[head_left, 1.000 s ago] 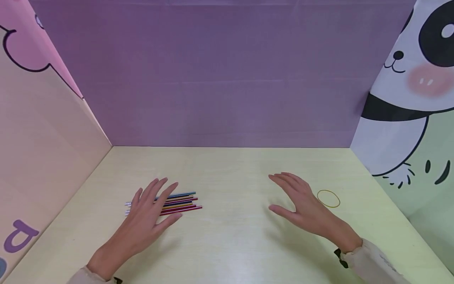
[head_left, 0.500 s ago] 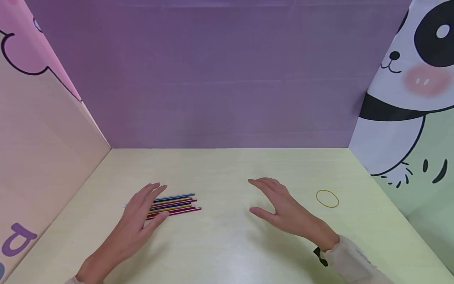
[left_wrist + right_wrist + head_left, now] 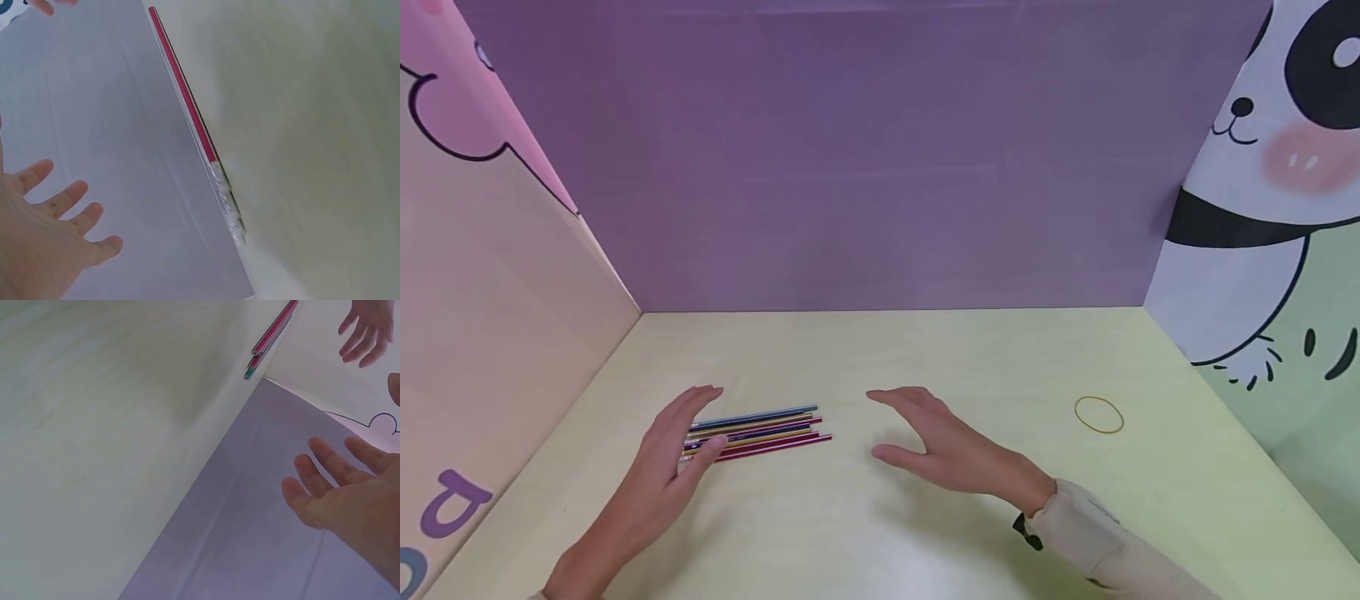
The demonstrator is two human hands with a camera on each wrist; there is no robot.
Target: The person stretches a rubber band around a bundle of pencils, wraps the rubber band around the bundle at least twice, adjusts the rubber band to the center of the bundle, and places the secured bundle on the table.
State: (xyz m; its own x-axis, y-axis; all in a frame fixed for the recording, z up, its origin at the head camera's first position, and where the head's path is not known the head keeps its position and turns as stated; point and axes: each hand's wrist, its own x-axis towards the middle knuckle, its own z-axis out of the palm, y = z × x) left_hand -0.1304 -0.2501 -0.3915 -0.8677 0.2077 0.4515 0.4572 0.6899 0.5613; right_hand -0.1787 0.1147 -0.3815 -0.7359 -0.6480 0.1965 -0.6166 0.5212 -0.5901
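Note:
Several thin sticks, red, blue, yellow and dark, lie side by side on the table's left half; in the left wrist view a red stick shows pale, shiny ends. The left hand hovers at their left end, fingers extended and thumb apart, covering part of them and holding nothing. To the right of the sticks, the right hand is held above the table, empty, thumb and fingers spread towards them. A thin yellow ring lies flat beyond the right forearm.
The pale table meets a purple wall at the back. A pinkish panel stands on the left, and a panel with a panda picture on the right.
The right hand has moved left, towards the sticks. The left hand has drawn back leftwards, uncovering more of them. Sticks and ring lie as before.

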